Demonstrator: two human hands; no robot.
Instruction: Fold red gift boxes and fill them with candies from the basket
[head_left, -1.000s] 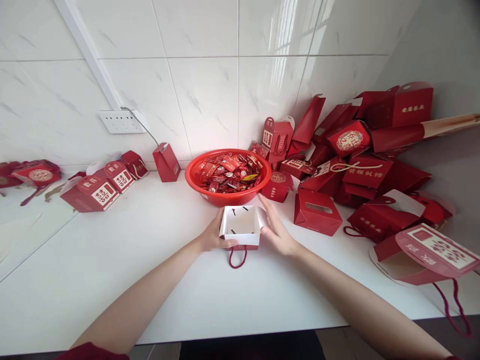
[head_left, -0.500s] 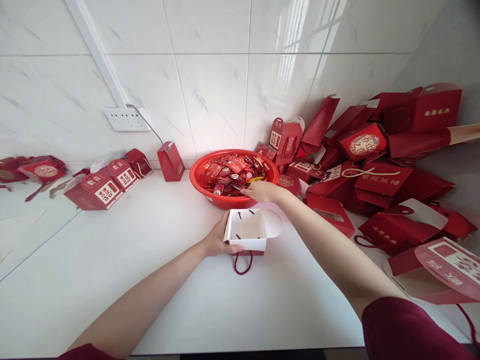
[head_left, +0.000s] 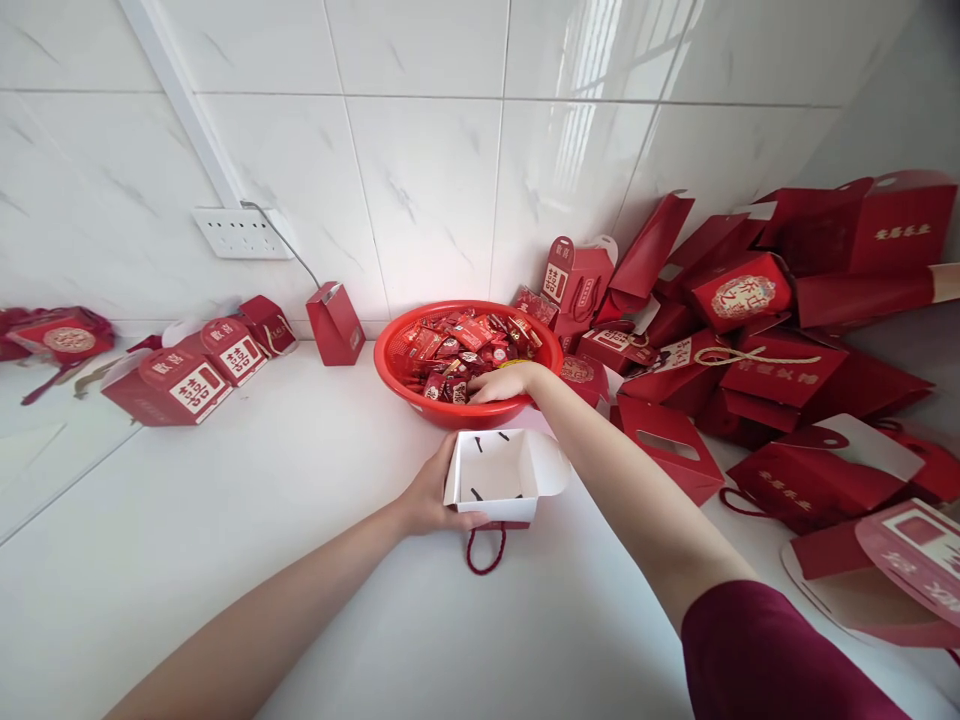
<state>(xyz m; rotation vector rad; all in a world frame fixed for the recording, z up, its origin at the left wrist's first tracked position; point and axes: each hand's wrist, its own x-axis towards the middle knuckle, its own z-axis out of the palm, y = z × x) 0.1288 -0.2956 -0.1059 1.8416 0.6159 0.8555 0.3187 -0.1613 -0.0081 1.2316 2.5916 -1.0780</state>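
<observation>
My left hand (head_left: 435, 497) is closed around the left side of a small red gift box (head_left: 516, 524). The box stands open-topped on the table, its white inside bare apart from the dark cord ends, its round flap folded out to the right. A dark red cord handle (head_left: 486, 570) hangs at its front. Behind it is a red plastic basket (head_left: 427, 408) full of small red wrapped candies (head_left: 456, 352). My right hand (head_left: 504, 382) reaches over the basket's front rim, fingers stretched into the candies; the fingertips are partly hidden among them.
Many red gift boxes (head_left: 742, 290) lie heaped at the right. Finished-looking boxes (head_left: 169, 385) stand at the left, and one plain red box (head_left: 334, 325) is left of the basket. A socket strip (head_left: 241, 234) with a cable is on the tiled wall.
My right hand has gone lower and slightly left into the candies, now over the basket's front part. The view has shifted a little; my left hand still holds the box.
</observation>
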